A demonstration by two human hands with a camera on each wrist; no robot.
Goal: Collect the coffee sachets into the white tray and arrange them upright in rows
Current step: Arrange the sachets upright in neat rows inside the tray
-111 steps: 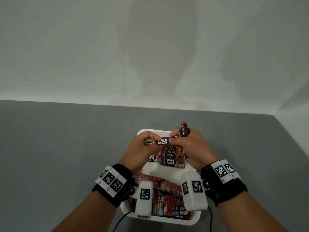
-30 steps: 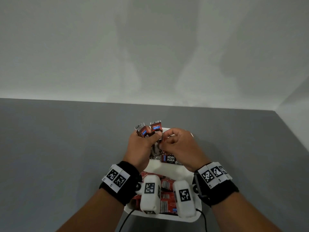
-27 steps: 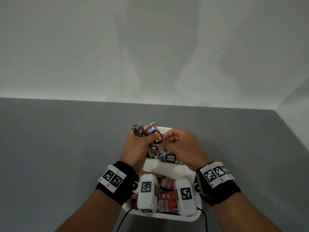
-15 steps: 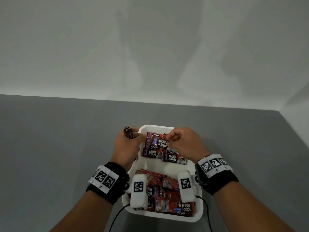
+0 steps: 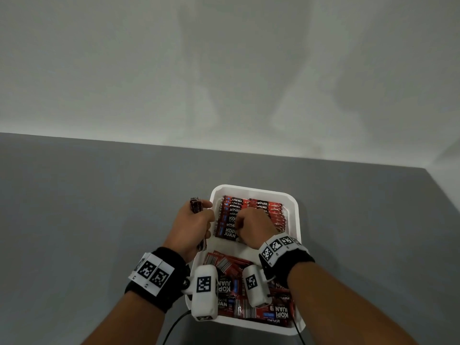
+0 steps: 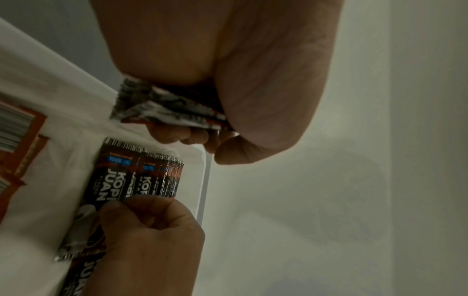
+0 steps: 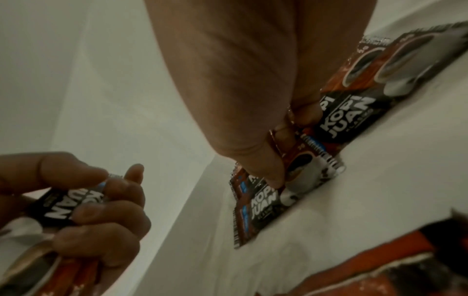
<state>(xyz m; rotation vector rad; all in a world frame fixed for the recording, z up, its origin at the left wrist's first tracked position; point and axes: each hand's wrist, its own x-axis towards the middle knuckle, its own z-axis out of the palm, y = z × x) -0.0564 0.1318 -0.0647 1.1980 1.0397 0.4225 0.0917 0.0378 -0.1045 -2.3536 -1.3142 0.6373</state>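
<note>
The white tray [image 5: 297, 215] lies on the grey table. Two rows of red and black coffee sachets [image 5: 230, 215] stand leaning in its far half, and a loose pile of sachets [image 5: 263, 312] fills the near half. My left hand [image 5: 199, 214] hovers just left of the tray's rim and grips a small bundle of sachets [image 5: 195, 205], also visible as the bundle [image 6: 164, 109] in the left wrist view. My right hand [image 5: 240, 227] rests on the rows with fingers curled. Its thumb and fingers pinch one sachet [image 7: 305, 166] at the near end of the rows.
The grey table [image 5: 87, 220] stretches left and beyond the tray, ending at a white wall [image 5: 224, 70]. A second wall closes the right side. Wrist cameras and a black cable [image 5: 174, 327] hang over the tray's near edge.
Both hands were together above the tray's far end. My left hand has moved left off the rim with its bundle. My right hand has dropped onto the sachet rows.
</note>
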